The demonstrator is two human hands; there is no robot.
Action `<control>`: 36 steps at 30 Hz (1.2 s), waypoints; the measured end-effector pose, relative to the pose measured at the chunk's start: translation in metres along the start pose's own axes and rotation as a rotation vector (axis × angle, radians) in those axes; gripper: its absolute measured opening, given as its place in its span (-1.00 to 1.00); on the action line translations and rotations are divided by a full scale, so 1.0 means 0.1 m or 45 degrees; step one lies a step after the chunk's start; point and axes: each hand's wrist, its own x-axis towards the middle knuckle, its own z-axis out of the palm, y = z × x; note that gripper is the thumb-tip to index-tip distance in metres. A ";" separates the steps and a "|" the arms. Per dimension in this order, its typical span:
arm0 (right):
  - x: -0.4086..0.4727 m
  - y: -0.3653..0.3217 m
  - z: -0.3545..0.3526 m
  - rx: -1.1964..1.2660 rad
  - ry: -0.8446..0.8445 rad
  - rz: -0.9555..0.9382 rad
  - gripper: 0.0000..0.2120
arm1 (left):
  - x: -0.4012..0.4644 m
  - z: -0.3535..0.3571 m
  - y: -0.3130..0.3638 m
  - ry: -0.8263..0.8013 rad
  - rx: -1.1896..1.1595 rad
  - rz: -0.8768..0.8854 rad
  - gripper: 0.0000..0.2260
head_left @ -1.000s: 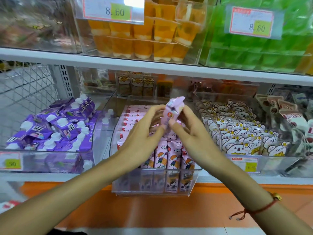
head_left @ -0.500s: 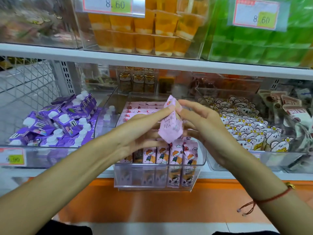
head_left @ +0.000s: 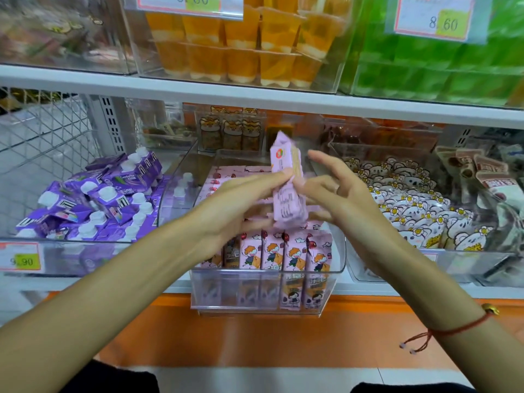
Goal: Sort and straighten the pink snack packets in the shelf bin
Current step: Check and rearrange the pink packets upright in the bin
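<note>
A pink packet (head_left: 287,182) is held upright above the clear bin (head_left: 266,290), its printed back turned toward the camera. It is pinched at mid-height between the fingertips of the left hand (head_left: 241,202) and the lower fingers of the right hand (head_left: 337,194). The left fingers are extended nearly straight against the packet's left edge. The upper fingers of the right hand are spread and lifted clear of the packet. Motion blur is present on both hands.

In the bin below, further pink packets (head_left: 283,251) are stood upright in a front row, faces outward; more are laid in rows behind. The bin is set on the lower shelf, between a bin of purple cartons (head_left: 93,199) on the left and a bin of white bear packets (head_left: 419,211) on the right. A red string bracelet (head_left: 453,330) is worn on the right wrist.
</note>
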 end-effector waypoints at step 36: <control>0.09 0.09 -0.20 0.365 0.182 -0.053 -0.74 | -0.05 0.00 0.01 0.342 0.485 0.782 -0.68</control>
